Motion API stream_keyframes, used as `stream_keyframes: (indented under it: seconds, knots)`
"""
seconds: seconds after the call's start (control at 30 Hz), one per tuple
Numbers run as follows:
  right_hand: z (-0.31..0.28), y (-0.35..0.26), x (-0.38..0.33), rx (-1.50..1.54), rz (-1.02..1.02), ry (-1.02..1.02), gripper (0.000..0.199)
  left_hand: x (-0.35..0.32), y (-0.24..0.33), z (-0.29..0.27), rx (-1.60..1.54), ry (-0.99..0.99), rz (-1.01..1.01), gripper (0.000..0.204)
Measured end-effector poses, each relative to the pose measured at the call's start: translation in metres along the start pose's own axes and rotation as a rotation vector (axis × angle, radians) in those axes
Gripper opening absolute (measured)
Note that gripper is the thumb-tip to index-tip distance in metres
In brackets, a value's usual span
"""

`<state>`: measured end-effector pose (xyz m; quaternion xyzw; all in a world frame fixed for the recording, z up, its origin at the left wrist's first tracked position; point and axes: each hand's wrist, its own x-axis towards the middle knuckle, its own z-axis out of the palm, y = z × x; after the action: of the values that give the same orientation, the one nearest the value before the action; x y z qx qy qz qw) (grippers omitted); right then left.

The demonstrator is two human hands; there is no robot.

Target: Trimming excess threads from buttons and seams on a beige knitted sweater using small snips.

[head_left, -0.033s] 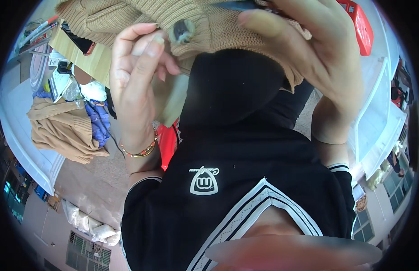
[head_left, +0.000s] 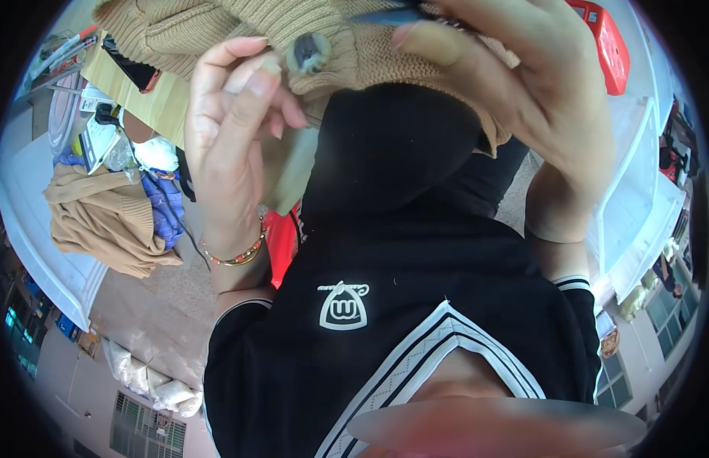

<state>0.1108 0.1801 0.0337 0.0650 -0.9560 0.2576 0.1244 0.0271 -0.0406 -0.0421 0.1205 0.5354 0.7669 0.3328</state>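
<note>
From afar I see the button (head_left: 308, 53) already on the tan knit garment (head_left: 377, 67), near its lower edge, beside the left hand (head_left: 228, 126). I can't tell whether that hand pinches anything, whether the right hand (head_left: 553, 91) grips the dark pointed tool (head_left: 385, 16), or what work remains

Open room is noted over the black-clad lap (head_left: 392, 145), between left hand (head_left: 236, 107) and right hand (head_left: 534, 84). Upward passage is blocked by the tan knit garment (head_left: 377, 61); there the gap is narrowed by a dark slim tool (head_left: 396, 14). Beyond the right hand, a red object (head_left: 608, 49) is met.
</note>
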Motion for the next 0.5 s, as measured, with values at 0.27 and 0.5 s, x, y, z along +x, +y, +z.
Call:
stream_keyframes:
  seconds: [0.27, 0.5]
  knots:
    - [-0.009, -0.01, 0.007, 0.251, 0.202, -0.156, 0.038, 0.005, 0.003, 0.008, -0.14, -0.027, 0.056, 0.037]
    - [0.012, 0.002, -0.004, 0.209, -0.023, 0.04, 0.041, 0.004, 0.004, 0.0, -0.171, -0.095, 0.153, 0.039]
